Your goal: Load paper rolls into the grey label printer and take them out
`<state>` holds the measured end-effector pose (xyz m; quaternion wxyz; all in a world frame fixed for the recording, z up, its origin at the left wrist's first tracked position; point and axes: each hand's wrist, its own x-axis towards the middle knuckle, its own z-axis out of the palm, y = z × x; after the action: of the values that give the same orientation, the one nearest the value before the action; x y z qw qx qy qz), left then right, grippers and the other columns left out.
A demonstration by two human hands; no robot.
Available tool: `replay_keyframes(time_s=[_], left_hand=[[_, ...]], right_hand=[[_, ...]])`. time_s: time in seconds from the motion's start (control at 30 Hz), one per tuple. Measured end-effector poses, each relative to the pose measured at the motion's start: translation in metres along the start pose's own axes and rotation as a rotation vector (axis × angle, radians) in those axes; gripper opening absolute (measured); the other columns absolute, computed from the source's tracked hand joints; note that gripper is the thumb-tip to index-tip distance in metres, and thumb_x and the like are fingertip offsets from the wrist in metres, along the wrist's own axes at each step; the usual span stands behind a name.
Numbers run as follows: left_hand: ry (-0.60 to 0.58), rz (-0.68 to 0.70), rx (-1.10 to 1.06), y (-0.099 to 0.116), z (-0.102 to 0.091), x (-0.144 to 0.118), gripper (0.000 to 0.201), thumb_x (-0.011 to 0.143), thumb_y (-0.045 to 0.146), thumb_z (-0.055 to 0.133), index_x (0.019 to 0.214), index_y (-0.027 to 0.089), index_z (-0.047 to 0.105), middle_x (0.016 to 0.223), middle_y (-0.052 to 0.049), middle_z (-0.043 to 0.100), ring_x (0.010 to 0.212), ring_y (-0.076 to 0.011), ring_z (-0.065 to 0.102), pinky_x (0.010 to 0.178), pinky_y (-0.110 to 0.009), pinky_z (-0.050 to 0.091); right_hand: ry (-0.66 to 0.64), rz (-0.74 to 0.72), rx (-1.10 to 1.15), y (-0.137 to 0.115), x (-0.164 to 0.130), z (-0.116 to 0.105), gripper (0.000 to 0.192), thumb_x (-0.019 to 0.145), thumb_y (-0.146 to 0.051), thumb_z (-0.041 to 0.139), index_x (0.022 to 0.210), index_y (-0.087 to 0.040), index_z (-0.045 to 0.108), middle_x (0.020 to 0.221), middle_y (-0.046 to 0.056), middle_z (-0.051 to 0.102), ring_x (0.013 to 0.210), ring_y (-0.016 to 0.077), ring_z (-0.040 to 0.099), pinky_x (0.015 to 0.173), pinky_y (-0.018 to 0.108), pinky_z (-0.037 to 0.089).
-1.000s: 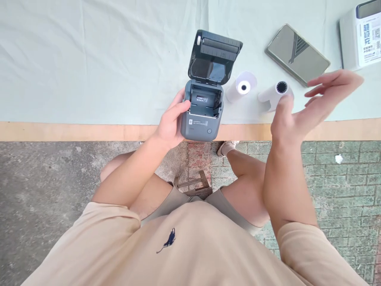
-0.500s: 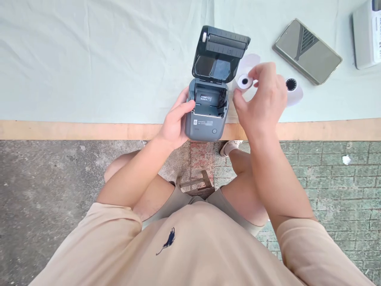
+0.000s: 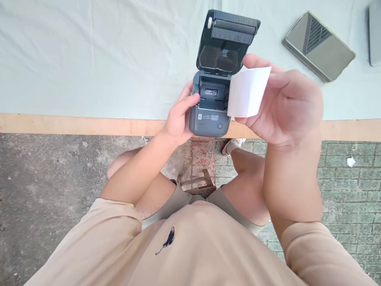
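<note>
L hand (image 3: pixel 178 119) is gripping the printer (image 3: pixel 210 113) by its left side, thumb on the top edge, fingers wrapped round, prob. steadying it. Printer is sitting at the desk's (image 3: pixel 89 71) near edge, approx mid-way along, lid (image 3: pixel 228 41) standing open toward the far side, so the paper bay is lying exposed.

R hand (image 3: pixel 285 107) is holding a paper roll (image 3: pixel 248 92) off the desk, just right of the open bay and overlapping its right edge in view. Thumb is pressing on top, fingers curling under, roll lying sideways in a closed grip w/ its length roughly matching the bay's width.

Phone (image 3: pixel 318 45) is lying face up near the far right corner, well apart from both hands. Pale cloth is covering the desk; bare wood strip is showing along the near edge.
</note>
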<state>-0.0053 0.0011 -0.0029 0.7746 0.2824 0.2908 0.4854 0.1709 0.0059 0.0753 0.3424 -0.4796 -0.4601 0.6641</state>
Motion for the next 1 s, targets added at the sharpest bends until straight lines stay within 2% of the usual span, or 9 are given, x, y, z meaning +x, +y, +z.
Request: replay_keyframes(time_s=[0.1,0.2,0.27,0.37,0.47,0.53,0.7,0.8,1.0], left_hand=[[0.008,0.007,-0.017,0.0,0.0,0.0,0.022,0.089,0.025,0.042,0.108,0.024,0.053,0.096,0.0,0.064,0.102,-0.0187,0.064,0.081,-0.03,0.055],[0.008,0.006,-0.015,0.001,0.002,-0.002,0.018,0.089,0.027,0.043,0.103,0.023,0.054,0.092,0.0,0.063,0.099,-0.0183,0.064,0.08,-0.029,0.054],[-0.01,0.008,-0.015,0.003,0.004,-0.003,0.015,0.09,0.026,0.042,0.098,0.023,0.054,0.09,0.0,0.063,0.099,-0.0191,0.063,0.08,-0.03,0.053],[-0.013,0.018,0.009,0.002,0.005,-0.004,0.019,0.089,0.023,0.043,0.105,0.025,0.053,0.096,0.0,0.062,0.102,-0.0201,0.062,0.083,-0.034,0.051],[0.021,0.034,0.043,0.0,0.004,-0.004,0.025,0.088,0.024,0.045,0.112,0.026,0.052,0.099,0.001,0.061,0.111,-0.0226,0.059,0.092,-0.037,0.05],[0.005,0.036,0.029,-0.002,0.003,-0.004,0.024,0.088,0.028,0.047,0.111,0.028,0.054,0.102,0.001,0.063,0.114,-0.0242,0.058,0.094,-0.038,0.049],[-0.05,0.037,0.026,-0.003,0.004,-0.006,0.03,0.086,0.021,0.05,0.115,0.026,0.05,0.109,0.002,0.06,0.126,-0.0248,0.051,0.097,-0.039,0.049],[-0.032,0.05,0.067,-0.003,0.005,-0.007,0.032,0.083,0.029,0.056,0.114,0.029,0.052,0.115,0.002,0.06,0.126,-0.0258,0.051,0.095,-0.037,0.051],[-0.045,0.059,0.107,-0.003,0.003,-0.007,0.034,0.084,0.025,0.054,0.117,0.027,0.05,0.113,0.001,0.06,0.125,-0.0246,0.052,0.098,-0.036,0.05]], right_hand=[[-0.018,-0.068,0.006,0.006,-0.006,-0.002,0.04,0.074,-0.034,0.054,0.113,-0.026,0.05,0.107,0.004,0.058,0.089,0.0168,0.057,0.069,0.033,0.053],[-0.204,-0.166,-0.092,0.005,-0.015,0.0,0.043,0.077,-0.03,0.061,0.119,-0.031,0.054,0.108,0.0,0.059,0.096,0.0176,0.059,0.076,0.034,0.054],[-0.308,-0.181,-0.213,0.002,-0.018,0.006,0.047,0.078,-0.03,0.064,0.123,-0.031,0.052,0.104,0.001,0.06,0.091,0.0177,0.061,0.069,0.033,0.055],[-0.162,-0.246,-0.541,0.002,-0.017,0.015,0.043,0.077,-0.027,0.064,0.118,-0.029,0.051,0.1,0.002,0.06,0.084,0.0173,0.059,0.061,0.03,0.052],[0.085,-0.365,-0.905,0.004,-0.011,0.02,0.026,0.078,-0.024,0.062,0.103,-0.027,0.053,0.104,0.003,0.062,0.091,0.0199,0.059,0.073,0.035,0.05],[0.166,-0.408,-1.022,0.006,-0.007,0.02,0.02,0.08,-0.024,0.06,0.097,-0.027,0.052,0.104,0.003,0.062,0.092,0.0207,0.058,0.078,0.036,0.048],[0.214,-0.48,-0.88,0.007,-0.005,0.015,0.008,0.088,-0.026,0.052,0.094,-0.025,0.048,0.094,0.002,0.056,0.082,0.0155,0.054,0.064,0.03,0.042],[0.175,-0.481,-0.796,0.005,-0.008,0.015,0.005,0.091,-0.027,0.047,0.096,-0.025,0.046,0.097,0.003,0.051,0.086,0.0143,0.051,0.053,0.026,0.035],[0.152,-0.316,-1.01,0.007,-0.004,0.015,0.017,0.082,-0.021,0.056,0.097,-0.024,0.047,0.101,0.001,0.06,0.062,0.0125,0.048,0.059,0.031,0.039]])
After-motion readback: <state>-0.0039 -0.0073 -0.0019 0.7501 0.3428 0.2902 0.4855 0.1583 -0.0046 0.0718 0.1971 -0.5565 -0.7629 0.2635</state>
